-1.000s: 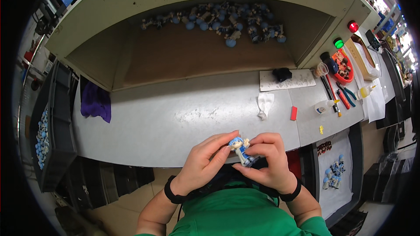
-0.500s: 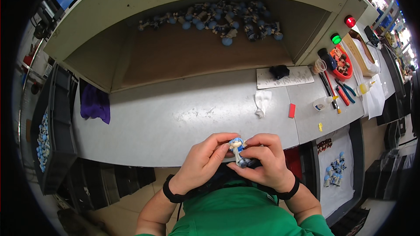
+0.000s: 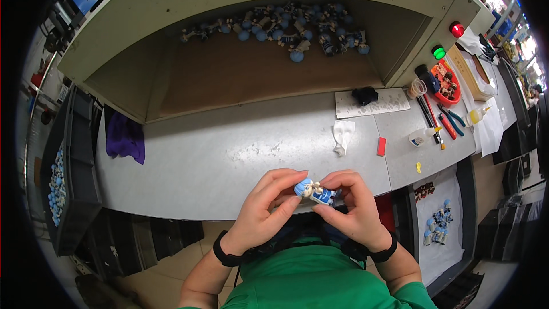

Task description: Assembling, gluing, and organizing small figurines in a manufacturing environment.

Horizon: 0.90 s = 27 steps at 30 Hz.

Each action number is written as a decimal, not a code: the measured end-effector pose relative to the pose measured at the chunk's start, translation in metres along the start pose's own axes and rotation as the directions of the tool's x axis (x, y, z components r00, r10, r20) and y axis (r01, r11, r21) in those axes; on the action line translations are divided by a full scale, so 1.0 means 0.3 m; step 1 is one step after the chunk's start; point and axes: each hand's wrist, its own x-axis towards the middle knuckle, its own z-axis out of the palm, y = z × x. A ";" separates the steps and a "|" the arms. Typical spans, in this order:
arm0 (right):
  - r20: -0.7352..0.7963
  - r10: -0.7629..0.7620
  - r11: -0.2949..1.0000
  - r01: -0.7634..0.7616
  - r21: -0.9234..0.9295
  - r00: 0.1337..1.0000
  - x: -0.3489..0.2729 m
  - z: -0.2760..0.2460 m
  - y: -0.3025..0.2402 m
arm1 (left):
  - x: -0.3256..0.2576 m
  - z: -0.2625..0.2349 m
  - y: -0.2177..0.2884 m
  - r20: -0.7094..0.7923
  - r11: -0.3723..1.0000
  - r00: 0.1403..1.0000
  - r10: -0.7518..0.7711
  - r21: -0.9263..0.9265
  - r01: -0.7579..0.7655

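Between my two hands, above the front edge of the grey bench, is a small figurine (image 3: 322, 195) with a light-blue head and a blue and white body. It lies nearly sideways, head to the left. My left hand (image 3: 270, 208) pinches the head between thumb and forefinger. On the other side, my right hand (image 3: 354, 208) grips the lower body and legs with fingertips and thumb, which hide part of the feet.
Many similar figurines (image 3: 296, 56) lie in the open cabinet (image 3: 251, 88) behind the bench. At right are a small glue bottle (image 3: 421, 136), pliers (image 3: 456, 117), a red bowl (image 3: 450, 92) and a lined tray (image 3: 457, 234). A white cloth (image 3: 343, 137) and purple cloth (image 3: 125, 137) lie on the bench.
The figurine has turned from nearly upright to lying sideways, head to the left. My right hand has shifted slightly right, now holding its lower end.
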 end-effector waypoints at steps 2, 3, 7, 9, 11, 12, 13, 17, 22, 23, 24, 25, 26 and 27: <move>0.008 -0.049 0.998 0.049 -0.038 0.999 0.004 -0.008 -0.001 | -0.002 0.002 -0.009 0.007 0.999 0.999 0.036 -0.024 -0.035; 0.023 -0.096 0.992 0.098 -0.077 0.995 0.010 -0.011 -0.002 | -0.004 0.004 -0.013 0.003 0.996 1.000 0.013 -0.088 -0.012; 0.096 -0.218 0.950 0.234 -0.209 0.971 0.035 -0.029 -0.045 | 0.002 0.010 -0.011 0.005 0.984 0.995 -0.102 -0.145 0.101; 0.140 -0.251 0.918 0.282 -0.279 0.958 0.038 -0.035 -0.058 | 0.011 0.007 -0.001 0.007 0.998 0.998 -0.057 -0.042 0.057; 0.153 -0.267 0.906 0.302 -0.297 0.951 0.041 -0.037 -0.065 | 0.013 0.007 -0.003 0.021 0.998 1.000 -0.013 0.059 0.012; 0.165 -0.291 0.891 0.330 -0.311 0.942 0.043 -0.037 -0.069 | 0.013 0.006 -0.003 0.022 0.996 1.000 0.005 0.089 -0.007; 0.167 -0.289 0.892 0.328 -0.311 0.943 0.042 -0.036 -0.073 | 0.012 0.006 -0.002 0.025 0.992 0.999 0.024 0.119 -0.027; 0.194 -0.282 0.880 0.334 -0.339 0.940 0.049 -0.033 -0.096 | 0.008 0.004 -0.009 0.035 0.988 0.998 0.047 0.143 -0.052; 0.199 -0.336 0.844 0.388 -0.369 0.921 0.047 -0.016 -0.086 | 0.008 0.014 -0.021 0.022 0.981 0.996 0.090 0.173 -0.092; 0.187 -0.346 0.843 0.392 -0.369 0.920 0.045 -0.011 -0.084 | 0.005 0.016 -0.017 0.022 0.981 0.996 0.089 0.174 -0.092; 0.175 -0.355 0.840 0.396 -0.370 0.918 0.045 -0.008 -0.081 | 0.003 0.019 -0.010 0.001 0.991 0.999 0.035 0.125 -0.035; 0.174 -0.355 0.840 0.395 -0.371 0.918 0.045 -0.004 -0.079 | 0.002 0.021 -0.007 -0.018 0.997 1.000 -0.020 0.076 0.022; 0.168 -0.357 0.842 0.394 -0.368 0.919 0.045 0.000 -0.077 | 0.000 0.023 -0.009 -0.017 0.997 1.000 -0.021 0.075 0.022; 0.164 -0.359 0.843 0.395 -0.364 0.919 0.046 0.004 -0.077 | -0.003 0.023 -0.009 -0.027 0.998 0.999 -0.040 0.039 0.041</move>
